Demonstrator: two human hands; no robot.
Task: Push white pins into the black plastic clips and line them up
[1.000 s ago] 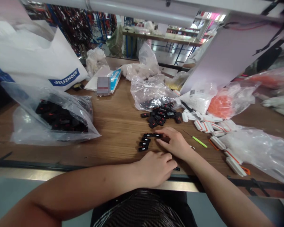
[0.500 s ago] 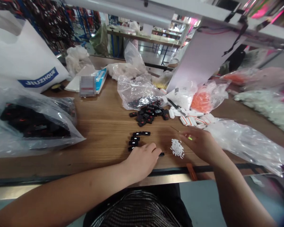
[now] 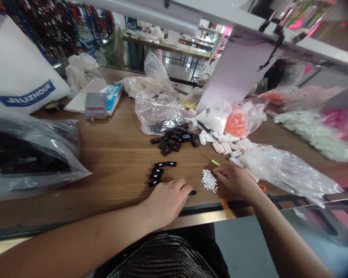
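My left hand (image 3: 174, 195) rests at the table's front edge, its fingers closed round a small black piece (image 3: 193, 192) whose end pokes out at the right. Several black pieces (image 3: 155, 176) with two white dots each form a curved row just beyond that hand. My right hand (image 3: 230, 175) is at the right side of a pile of tiny white pieces (image 3: 209, 181). It holds a thin tool with a yellow-green handle (image 3: 215, 163), the tip pointing left and away. Whether its fingertips also pinch a white piece is too small to tell.
Black cases (image 3: 175, 139) lie heaped before an open clear bag (image 3: 159, 110). White cases with orange strips (image 3: 223, 147) lie behind my right hand, beside a clear bag (image 3: 290, 170). A bag of black parts (image 3: 29, 154) stands left. An orange strap (image 3: 226, 208) crosses the front edge.
The view has shifted, so the table things appear farther left. My right hand has come lower, beside the white pile, and more of the tool's yellow-green handle shows. My left hand keeps its hold.
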